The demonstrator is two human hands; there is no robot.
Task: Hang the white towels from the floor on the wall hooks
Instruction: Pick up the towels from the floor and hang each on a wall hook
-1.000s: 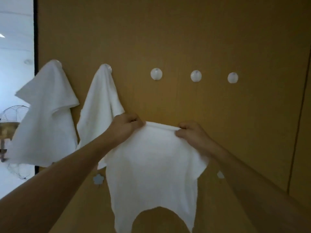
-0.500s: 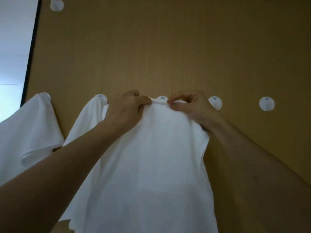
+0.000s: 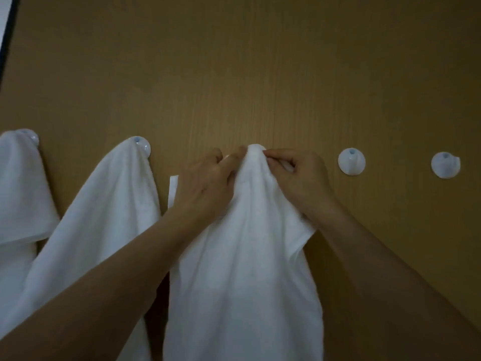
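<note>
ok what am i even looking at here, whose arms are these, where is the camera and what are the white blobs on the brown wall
There is no machine here. These are one person's two bare arms, seen from a camera worn on that person's head, so you look forward along the arms as they would.

The brown surface is a wooden wall. The round white blobs are wall hooks in a row. Two bare hooks show on the right, the nearer hook and the far hook.

On the left, two white towels already hang from hooks: the left towel and the second towel.

In the middle, the left hand and the right hand pinch the top of a third towel, bunched right where the next hook should be; that hook is hidden by the cloth.
</note>
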